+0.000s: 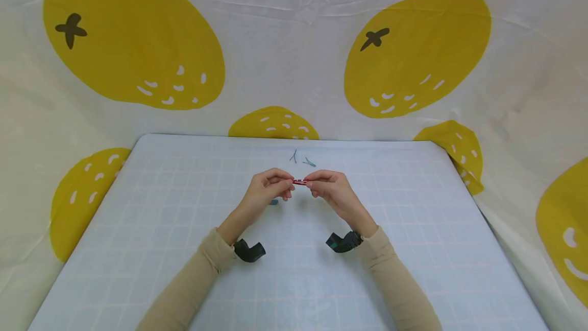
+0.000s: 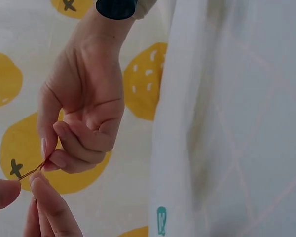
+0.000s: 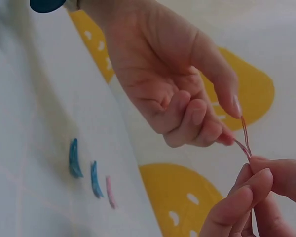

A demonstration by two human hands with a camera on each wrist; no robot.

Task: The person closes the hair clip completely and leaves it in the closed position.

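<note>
Between the two hands, above the table, is a red snap hair clip (image 1: 300, 182). My left hand (image 1: 267, 188) pinches one end of it between thumb and fingertips, and my right hand (image 1: 334, 189) pinches the other end. Seen from its side in the right wrist view, the hair clip (image 3: 246, 143) spreads into a narrow V. The left wrist view shows the hair clip (image 2: 32, 171) as a thin bent strip, with fingertips covering both its ends. A teal hair clip (image 1: 273, 202) lies on the table just beside the left hand, partly hidden by it.
Two dark teal clips (image 1: 309, 162) lie on the table (image 1: 184, 269) beyond the hands. In the right wrist view, two blue clips (image 3: 75, 158) and a pink clip (image 3: 111, 191) lie in a row. A fruit-patterned cloth (image 1: 285, 55) hangs behind the table.
</note>
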